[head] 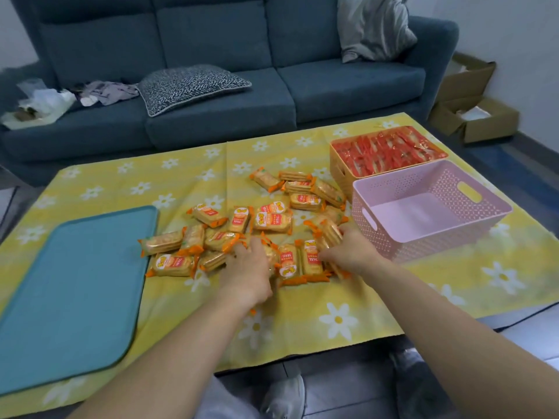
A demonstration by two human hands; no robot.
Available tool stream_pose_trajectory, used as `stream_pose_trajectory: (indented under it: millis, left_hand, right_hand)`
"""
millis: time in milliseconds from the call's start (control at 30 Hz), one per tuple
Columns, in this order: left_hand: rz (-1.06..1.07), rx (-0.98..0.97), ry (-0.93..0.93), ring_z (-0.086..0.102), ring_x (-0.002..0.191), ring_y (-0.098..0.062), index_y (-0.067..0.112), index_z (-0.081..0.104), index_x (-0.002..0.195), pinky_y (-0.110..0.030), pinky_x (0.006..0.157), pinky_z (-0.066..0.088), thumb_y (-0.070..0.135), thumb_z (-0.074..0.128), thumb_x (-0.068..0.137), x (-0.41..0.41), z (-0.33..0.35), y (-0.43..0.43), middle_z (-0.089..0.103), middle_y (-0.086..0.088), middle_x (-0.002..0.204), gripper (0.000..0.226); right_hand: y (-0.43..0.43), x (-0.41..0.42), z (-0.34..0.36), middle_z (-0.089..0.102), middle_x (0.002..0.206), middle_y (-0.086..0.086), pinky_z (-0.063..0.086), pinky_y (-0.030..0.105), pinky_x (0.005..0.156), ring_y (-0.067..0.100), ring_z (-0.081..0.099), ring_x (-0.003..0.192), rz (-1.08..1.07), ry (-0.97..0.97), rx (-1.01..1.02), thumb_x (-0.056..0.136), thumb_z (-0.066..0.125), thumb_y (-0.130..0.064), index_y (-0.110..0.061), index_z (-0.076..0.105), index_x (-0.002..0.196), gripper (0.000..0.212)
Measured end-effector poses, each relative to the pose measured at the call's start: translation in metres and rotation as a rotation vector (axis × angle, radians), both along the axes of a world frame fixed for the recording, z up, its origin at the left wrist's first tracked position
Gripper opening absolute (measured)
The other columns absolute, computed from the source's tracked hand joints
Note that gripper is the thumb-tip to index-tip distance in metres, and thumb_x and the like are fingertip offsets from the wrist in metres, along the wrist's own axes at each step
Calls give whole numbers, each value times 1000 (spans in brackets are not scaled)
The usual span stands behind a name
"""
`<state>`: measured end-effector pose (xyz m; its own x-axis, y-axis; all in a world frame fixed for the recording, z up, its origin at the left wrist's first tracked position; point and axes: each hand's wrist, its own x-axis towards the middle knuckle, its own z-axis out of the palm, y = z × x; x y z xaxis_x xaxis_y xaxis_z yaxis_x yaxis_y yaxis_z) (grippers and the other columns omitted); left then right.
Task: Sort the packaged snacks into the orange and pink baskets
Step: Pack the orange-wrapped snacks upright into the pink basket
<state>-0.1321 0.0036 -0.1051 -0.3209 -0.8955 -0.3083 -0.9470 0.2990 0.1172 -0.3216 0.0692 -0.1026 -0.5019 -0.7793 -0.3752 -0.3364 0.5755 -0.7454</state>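
Cracker packs (272, 220): they are lying in a loose pile on the yellow cloth (193, 164), just beside the pink basket (490, 213).
Right hand (351, 251): you are curling your fingers round a few packs at the pile's right edge.
Left hand (246, 269): you are reaching into the pile's middle. It is hiding your fingers, so I cannot tell if they are holding anything.
Pink basket: it is sitting empty, so these packs are probably going there.
Orange basket (340, 173): it is holding red packs (387, 151), nearly to the top.
Tip: be taking small bunches, so nothing is slipping out.
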Motion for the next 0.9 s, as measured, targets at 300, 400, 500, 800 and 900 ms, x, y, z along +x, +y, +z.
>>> stream_pose_trajectory:
  millis: [300, 400, 500, 800, 900]
  left_hand:
    - [185, 84, 202, 64, 105, -36, 10, 37, 128, -39, 82, 52, 36, 85, 71, 13, 6, -11, 65, -14, 118, 80]
    - [91, 106, 115, 64, 108, -36, 17, 23, 141, -39, 84, 52, 35, 90, 64, 14, 2, -1, 61, -13, 123, 104]
    - [188, 69, 264, 63, 109, -37, 14, 31, 135, -37, 80, 49, 34, 85, 71, 14, 6, -1, 62, -11, 118, 86]
    - [722, 562, 1036, 72, 79, -31, 21, 54, 113, -55, 76, 61, 27, 83, 67, -5, 9, 16, 72, -10, 93, 55]
    - [791, 600, 1158, 71, 92, -31, 27, 45, 125, -50, 79, 60, 36, 81, 72, -20, 11, 20, 69, -7, 108, 65]
  right_hand:
    - [-10, 3, -3, 64, 67, 3, 48, 22, 50, 16, 59, 58, 58, -107, 16, 73, 77, -7, -10, 70, 80, 10]
    - [-11, 6, -3, 69, 74, 2, 55, 29, 62, 17, 66, 67, 81, -148, 28, 70, 83, -11, -5, 74, 91, 24]
    - [-12, 12, -5, 76, 83, 0, 63, 38, 76, 18, 73, 80, 73, -162, 48, 49, 91, -32, -16, 74, 90, 47]
    - [-4, 24, -1, 60, 95, -6, 49, 29, 79, 16, 58, 91, -41, -271, -46, 84, 75, -45, -21, 59, 114, 41]
    - [-3, 29, -2, 59, 123, 0, 46, 39, 104, 23, 57, 115, -110, -326, -63, 76, 67, -70, -24, 47, 143, 84]
